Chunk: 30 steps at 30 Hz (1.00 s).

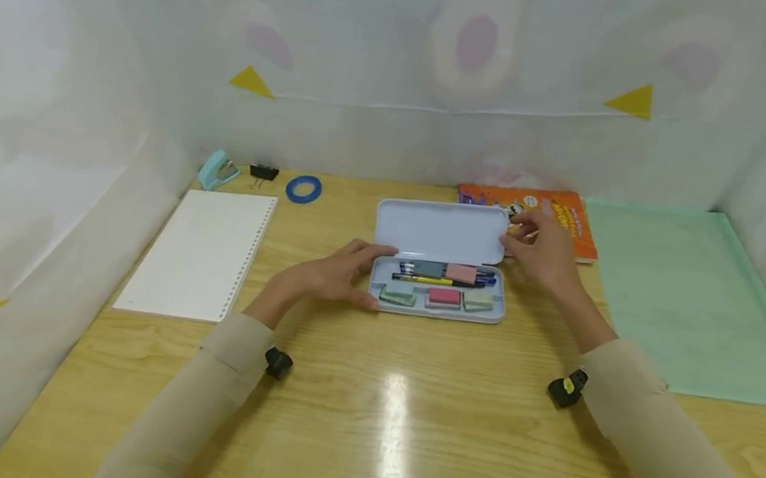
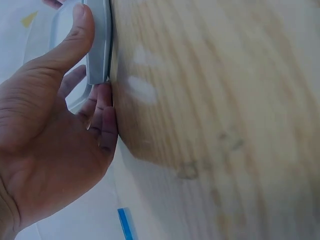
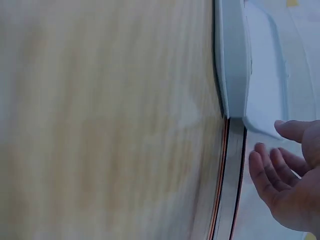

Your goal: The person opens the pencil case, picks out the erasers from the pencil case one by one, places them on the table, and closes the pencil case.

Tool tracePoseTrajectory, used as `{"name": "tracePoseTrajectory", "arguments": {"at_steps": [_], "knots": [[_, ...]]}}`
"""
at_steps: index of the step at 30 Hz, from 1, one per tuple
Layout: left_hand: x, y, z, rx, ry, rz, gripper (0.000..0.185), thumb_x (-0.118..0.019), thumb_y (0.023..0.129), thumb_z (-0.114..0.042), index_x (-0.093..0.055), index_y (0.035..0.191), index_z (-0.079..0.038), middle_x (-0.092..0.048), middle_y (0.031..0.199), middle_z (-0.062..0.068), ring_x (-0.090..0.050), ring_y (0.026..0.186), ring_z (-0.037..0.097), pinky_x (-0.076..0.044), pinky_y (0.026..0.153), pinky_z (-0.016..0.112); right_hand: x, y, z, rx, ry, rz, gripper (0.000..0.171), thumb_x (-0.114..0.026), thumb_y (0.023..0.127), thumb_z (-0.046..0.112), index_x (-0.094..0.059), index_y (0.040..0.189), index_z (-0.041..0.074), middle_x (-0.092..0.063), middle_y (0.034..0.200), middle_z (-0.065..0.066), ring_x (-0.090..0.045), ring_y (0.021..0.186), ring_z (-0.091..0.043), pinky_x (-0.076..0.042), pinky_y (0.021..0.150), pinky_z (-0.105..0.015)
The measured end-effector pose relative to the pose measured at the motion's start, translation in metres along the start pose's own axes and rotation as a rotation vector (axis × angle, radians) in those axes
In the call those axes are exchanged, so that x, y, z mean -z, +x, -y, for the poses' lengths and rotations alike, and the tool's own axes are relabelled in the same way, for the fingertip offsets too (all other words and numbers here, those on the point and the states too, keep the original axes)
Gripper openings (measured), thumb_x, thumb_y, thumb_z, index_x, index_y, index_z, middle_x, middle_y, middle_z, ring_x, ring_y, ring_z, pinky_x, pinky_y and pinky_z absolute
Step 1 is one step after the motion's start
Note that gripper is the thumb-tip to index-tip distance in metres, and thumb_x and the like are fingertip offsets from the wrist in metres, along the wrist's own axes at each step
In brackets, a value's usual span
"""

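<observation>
Pencil case (image 1: 438, 282), pale blue, lies open on the wooden table (image 1: 400, 411), lid (image 1: 439, 230) raised toward the back wall and tray toward you. Your left hand (image 1: 331, 274) steadies the tray's left end: the left wrist view shows your thumb (image 2: 75, 37) laid over the rim and your fingers curled under it, so the hand is clamped on the case. Your right hand (image 1: 541, 247) sits at the lid's right edge with its fingers loosely apart; the right wrist view shows a gap between fingertips (image 3: 260, 165) and lid, so it grips nothing. Inside the tray lie pens (image 1: 445, 275) and a row of erasers (image 1: 444, 298). An orange book (image 1: 546, 216) lies just behind the right hand, a green mat (image 1: 692, 299) to its right, a notebook (image 1: 202, 251) well to the left, with a stapler (image 1: 215, 170), binder clip (image 1: 262, 172) and tape roll (image 1: 303, 188) beyond it. Judged from the poses, the step in hand is working the lid; the next move calls for your right fingers to meet the lid's edge while the left keeps the tray from sliding.
</observation>
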State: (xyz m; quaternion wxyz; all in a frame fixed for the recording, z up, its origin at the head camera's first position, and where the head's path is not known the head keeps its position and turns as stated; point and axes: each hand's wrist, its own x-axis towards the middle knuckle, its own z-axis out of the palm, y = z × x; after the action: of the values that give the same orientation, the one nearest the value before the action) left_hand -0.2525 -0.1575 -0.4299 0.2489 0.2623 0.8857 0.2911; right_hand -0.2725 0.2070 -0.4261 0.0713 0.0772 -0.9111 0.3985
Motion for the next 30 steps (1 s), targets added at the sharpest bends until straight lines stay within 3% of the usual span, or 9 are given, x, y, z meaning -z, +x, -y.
{"name": "tracePoseTrajectory", "arguments": {"at_steps": [2, 4, 10, 14, 21, 30], "knots": [[0.002, 0.003, 0.0, 0.001, -0.003, 0.016, 0.095, -0.082, 0.091, -0.039, -0.023, 0.165, -0.034, -0.026, 0.158, 0.013, -0.042, 0.136, 0.032, -0.037, 0.115, 0.051, 0.002, -0.007, 0.003, 0.024, 0.016, -0.018, 0.035, -0.073, 0.099, 0.018, -0.064, 0.127, 0.0, -0.066, 0.102, -0.019, -0.064, 0.09, -0.032, -0.048, 0.073, -0.033], [0.004, 0.005, 0.001, 0.002, -0.004, 0.028, 0.096, -0.083, 0.089, -0.04, -0.023, 0.164, -0.036, -0.027, 0.157, 0.013, -0.041, 0.134, 0.032, -0.037, 0.115, 0.051, 0.003, -0.012, 0.007, 0.055, 0.035, 0.017, 0.031, -0.074, 0.098, 0.019, -0.066, 0.123, 0.003, -0.065, 0.101, -0.015, -0.063, 0.09, -0.029, -0.048, 0.075, -0.031], [0.009, 0.007, 0.006, 0.01, -0.059, 0.053, 0.096, -0.087, 0.086, -0.038, -0.027, 0.162, -0.04, -0.031, 0.151, 0.01, -0.04, 0.128, 0.029, -0.037, 0.11, 0.05, -0.001, -0.021, 0.015, 0.154, 0.073, 0.278, 0.024, -0.076, 0.096, 0.012, -0.072, 0.12, 0.008, -0.07, 0.113, -0.011, -0.067, 0.098, -0.025, -0.053, 0.082, -0.032], [0.009, 0.009, 0.007, -0.004, -0.088, 0.056, 0.096, -0.088, 0.085, -0.037, -0.029, 0.161, -0.04, -0.031, 0.149, 0.009, -0.039, 0.127, 0.028, -0.037, 0.109, 0.05, -0.006, -0.021, 0.017, 0.185, 0.06, 0.36, 0.026, -0.074, 0.095, 0.004, -0.073, 0.121, 0.006, -0.071, 0.118, -0.014, -0.069, 0.1, -0.029, -0.056, 0.085, -0.042], [0.009, 0.01, 0.01, -0.035, -0.13, 0.059, 0.097, -0.088, 0.085, -0.035, -0.03, 0.162, -0.038, -0.032, 0.149, 0.01, -0.04, 0.126, 0.029, -0.037, 0.108, 0.05, -0.015, -0.021, 0.021, 0.181, 0.0, 0.395, 0.028, -0.077, 0.092, 0.003, -0.073, 0.12, 0.005, -0.071, 0.117, -0.013, -0.068, 0.102, -0.031, -0.055, 0.088, -0.05], [0.007, 0.009, 0.02, -0.062, -0.178, 0.062, 0.096, -0.087, 0.086, -0.031, -0.029, 0.162, -0.04, -0.033, 0.15, 0.008, -0.041, 0.132, 0.027, -0.035, 0.112, 0.05, -0.017, -0.022, 0.019, 0.233, -0.019, 0.377, 0.024, -0.076, 0.09, -0.001, -0.076, 0.113, 0.004, -0.072, 0.106, -0.01, -0.065, 0.09, -0.024, -0.054, 0.08, -0.041]]}}
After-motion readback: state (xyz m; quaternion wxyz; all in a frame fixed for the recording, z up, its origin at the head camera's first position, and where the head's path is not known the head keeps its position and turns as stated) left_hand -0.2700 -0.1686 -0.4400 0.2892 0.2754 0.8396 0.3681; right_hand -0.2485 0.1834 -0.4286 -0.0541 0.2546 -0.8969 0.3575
